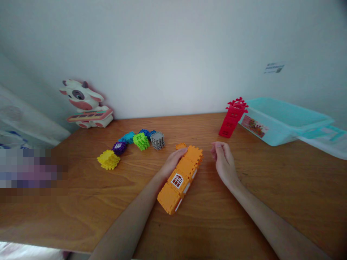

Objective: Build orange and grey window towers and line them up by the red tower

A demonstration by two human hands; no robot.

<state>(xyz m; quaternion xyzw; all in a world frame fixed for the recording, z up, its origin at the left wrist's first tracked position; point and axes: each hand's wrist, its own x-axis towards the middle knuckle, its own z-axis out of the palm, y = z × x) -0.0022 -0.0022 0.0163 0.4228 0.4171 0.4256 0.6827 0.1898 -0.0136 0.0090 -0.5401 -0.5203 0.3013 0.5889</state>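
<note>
Left hand (175, 158): closed round the left side of the orange block column (183, 175). Right hand (223, 160): to the column's right, apart from it, fingers loosely curled; no object showed, though whether something small was pinched inside could not be told.

Contents, largest first:
- Wooden table (81, 213), extending on all sides of the column.
- Turquoise bin (282, 136), beyond the column and well to its right.
- Cow toy with keyboard (84, 99), far to the column's left, by the wall.
- Orange block column, tilted in the grip, four faces long, one white window on its upper side.
- Red block column (231, 121), upright, beyond the orange column to its right.
- Coloured stacks, left of and beyond the column: yellow (108, 159), purple (119, 148), light blue (128, 137), green (141, 141), dark blue (145, 133), grey (157, 140).
- Small orange piece (180, 146), just beyond the column's far end.

Progress, as judged: both columns were largely assembled; the small orange piece appeared unattached, and the coloured stacks had not been built into columns.
</note>
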